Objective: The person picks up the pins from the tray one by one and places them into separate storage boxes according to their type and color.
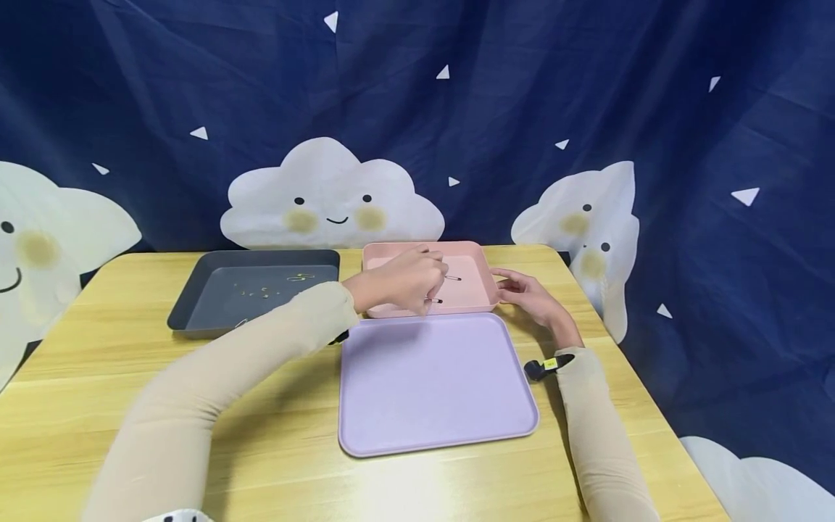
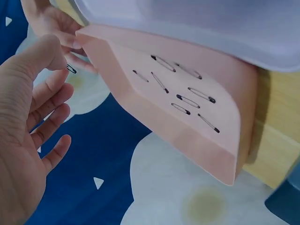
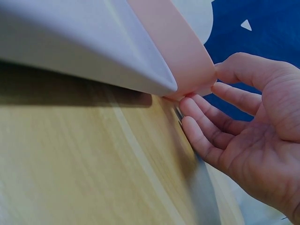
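Observation:
In the left wrist view my left hand (image 2: 33, 108) pinches a small dark-headed safety pin (image 2: 71, 69) between thumb and index finger. The head view shows that left hand (image 1: 411, 281) over the pink tray (image 1: 472, 290), back of the hand upward. Several safety pins (image 2: 210, 99) lie scattered on the tray's floor. My right hand (image 1: 531, 299) holds the tray at its right near corner. From the right wrist view, thumb and fingers of the right hand (image 3: 262, 112) touch the outside of the tray's corner (image 3: 199, 77), with some fingertips low against it.
A lilac flat tray (image 1: 437, 384) lies directly in front of the pink one. To the left stands a dark grey tray (image 1: 215, 297) with paper clips (image 1: 300, 277) and tiny gold-coloured pieces (image 1: 264, 293). A blue cloud-patterned curtain (image 1: 496, 109) hangs behind the wooden table (image 1: 280, 413).

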### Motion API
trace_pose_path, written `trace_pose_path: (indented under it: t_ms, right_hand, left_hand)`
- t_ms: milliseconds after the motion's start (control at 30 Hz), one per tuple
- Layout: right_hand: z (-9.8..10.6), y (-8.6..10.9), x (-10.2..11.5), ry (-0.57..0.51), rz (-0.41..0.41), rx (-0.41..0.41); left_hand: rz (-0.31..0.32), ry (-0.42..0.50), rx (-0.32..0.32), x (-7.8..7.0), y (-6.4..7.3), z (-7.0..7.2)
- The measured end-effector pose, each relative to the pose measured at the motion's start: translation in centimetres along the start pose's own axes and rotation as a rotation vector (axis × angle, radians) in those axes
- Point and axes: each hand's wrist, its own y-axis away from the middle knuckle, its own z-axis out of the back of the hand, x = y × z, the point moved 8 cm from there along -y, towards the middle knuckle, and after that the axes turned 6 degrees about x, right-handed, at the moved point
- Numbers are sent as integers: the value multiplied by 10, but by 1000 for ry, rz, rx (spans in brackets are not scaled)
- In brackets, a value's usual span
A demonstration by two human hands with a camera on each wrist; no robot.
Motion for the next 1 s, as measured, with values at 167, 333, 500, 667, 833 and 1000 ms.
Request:
trace_pose_path:
  t_ms: [167,333,500,667,833,1000]
  right_hand:
    - [0,-1,-1,2,6,-6]
    - [-2,-2,0,-15,9,-1]
    - [-5,-3,2,-38,21,13]
    - [-5,-4,0,-62,11,17]
    - [-3,-3,-2,-74,-2,15]
    - [-2,-2,-3,-53,12,16]
  left_hand:
    - [52,26,9,10,-22,-1]
    - [65,-9,5,14,-41,-3]
    - [96,-47,-22,20,-55,-7]
    - [147,-47,-42,31,-66,-13]
    - [191,-39,-33,39,-76,-22]
    - [233,-4,-7,44,-84,-33]
